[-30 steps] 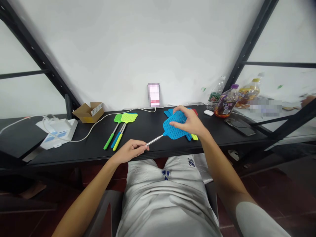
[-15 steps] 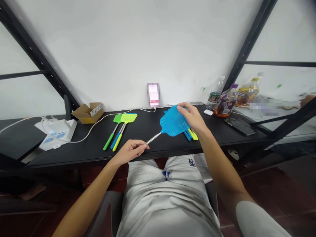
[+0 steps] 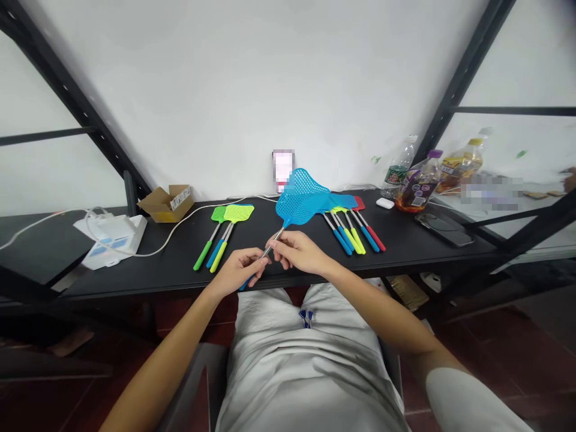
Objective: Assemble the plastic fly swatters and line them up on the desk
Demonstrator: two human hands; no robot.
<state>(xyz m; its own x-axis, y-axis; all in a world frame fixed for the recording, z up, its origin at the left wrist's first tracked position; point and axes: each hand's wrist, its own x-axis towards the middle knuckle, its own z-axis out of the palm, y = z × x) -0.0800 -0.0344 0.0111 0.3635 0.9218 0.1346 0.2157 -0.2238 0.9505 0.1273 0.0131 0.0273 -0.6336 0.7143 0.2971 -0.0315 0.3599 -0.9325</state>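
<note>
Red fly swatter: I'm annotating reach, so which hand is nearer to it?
Right. The right hand is left of the red fly swatter, on the held blue swatter; the left hand is farther left, nearer that swatter's handle end.

A white wall [image 3: 216,90] with small green marks [image 3: 375,159] toward the right stands behind a long black desk [image 3: 166,276]. Black metal frames [image 3: 466,66] with crossbars flank it. Dark-red floor tiles [image 3: 495,342] lie in dimmer light below.
</note>
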